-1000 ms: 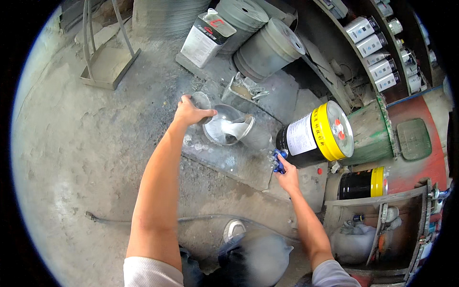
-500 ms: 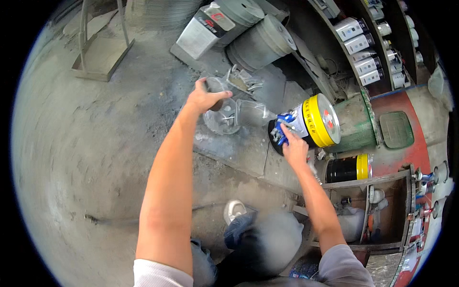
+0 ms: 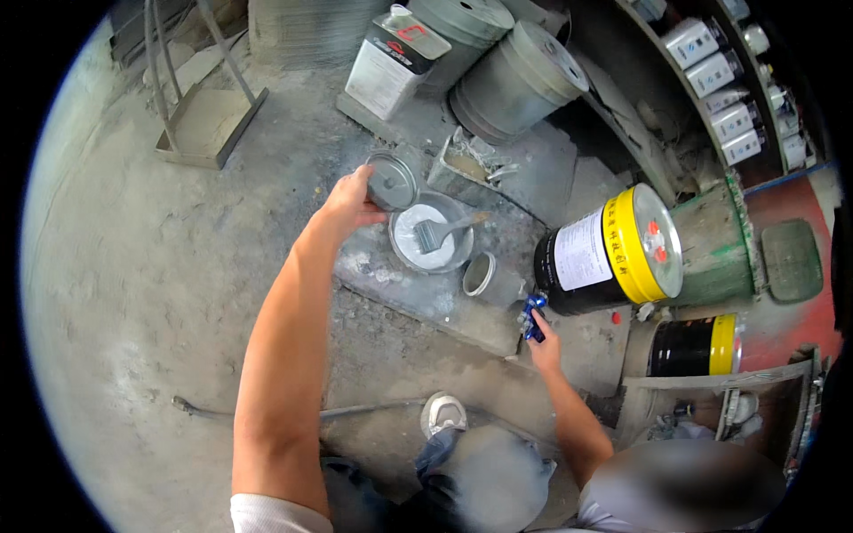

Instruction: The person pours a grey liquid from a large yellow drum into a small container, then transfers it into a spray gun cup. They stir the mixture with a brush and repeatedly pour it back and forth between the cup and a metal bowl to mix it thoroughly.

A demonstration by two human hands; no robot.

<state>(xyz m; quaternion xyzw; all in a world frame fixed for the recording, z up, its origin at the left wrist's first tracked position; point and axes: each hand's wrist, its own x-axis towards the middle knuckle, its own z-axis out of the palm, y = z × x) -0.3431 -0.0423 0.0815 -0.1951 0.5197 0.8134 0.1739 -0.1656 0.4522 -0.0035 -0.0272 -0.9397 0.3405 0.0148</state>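
Left hand, centre of frame: my thumb and fingers pinch the edge of a round grey lid, its ringed face turned up toward me. The lid hangs over the upper-left edge of a tub; whether the two touch, I cannot tell.

Right hand, right of centre: my fingers are wrapped around a blue spray gun. Where my fingertips close is too small to make out. The gun's grey cup points left, uncovered, its round mouth just beside the tub's lower-right side. Cup contents unclear.

Tub sits mid-frame on a dusty grey slab, white paint inside. A wide brush lies across it, bristle end over the paint, handle reaching past the rim to the right.

Above and right of the tub, a rectangular open tin with pale, crusted pieces at its top. Right of the gun, near it, a black drum with a yellow band, tilted in view.

Top centre: a rectangular can, grey drums beside it. Upper left: a shallow pan with tall rods. Lower centre: my white shoe and a hose along the floor.
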